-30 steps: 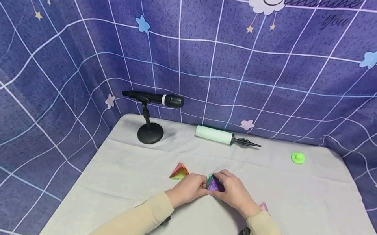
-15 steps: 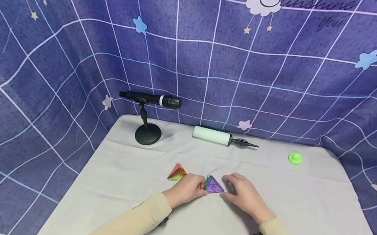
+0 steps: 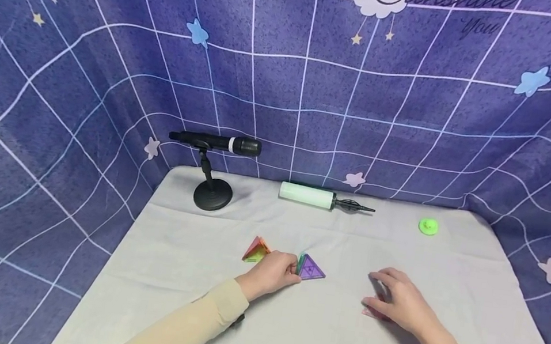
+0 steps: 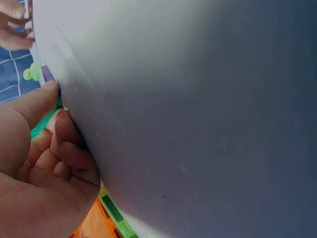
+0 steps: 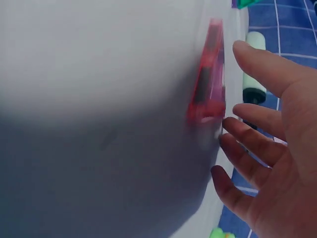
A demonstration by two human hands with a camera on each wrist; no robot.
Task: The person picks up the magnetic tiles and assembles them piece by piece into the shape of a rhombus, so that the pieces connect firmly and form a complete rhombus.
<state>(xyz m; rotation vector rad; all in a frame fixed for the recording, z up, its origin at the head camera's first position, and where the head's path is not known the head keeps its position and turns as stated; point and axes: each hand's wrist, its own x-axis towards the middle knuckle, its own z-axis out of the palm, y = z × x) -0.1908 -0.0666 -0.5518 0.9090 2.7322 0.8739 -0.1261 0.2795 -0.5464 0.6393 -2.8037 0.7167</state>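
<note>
My left hand [image 3: 270, 273] pinches the green magnetic tile [image 4: 45, 121] between thumb and curled fingers. A purple triangular tile [image 3: 312, 268] leans against that green piece, and together they stand on the cloth. Just left of the hand is a small pyramid of red, orange and yellow-green tiles [image 3: 256, 251], partly covered by the hand. My right hand [image 3: 404, 305] hovers with spread fingers over a pink triangular tile [image 3: 373, 313]. In the right wrist view the pink tile [image 5: 208, 79] lies beside the fingertips, apart from them.
A black microphone on a stand [image 3: 212, 193] is at the back left of the cloth-covered table [image 3: 174, 310]. A pale green hand pump [image 3: 306, 195] lies along the back edge. A bright green round item [image 3: 428, 226] sits at the back right.
My right hand has let go of the purple tile and moved right to above the pink tile. The left hand has stayed on the green tile.
</note>
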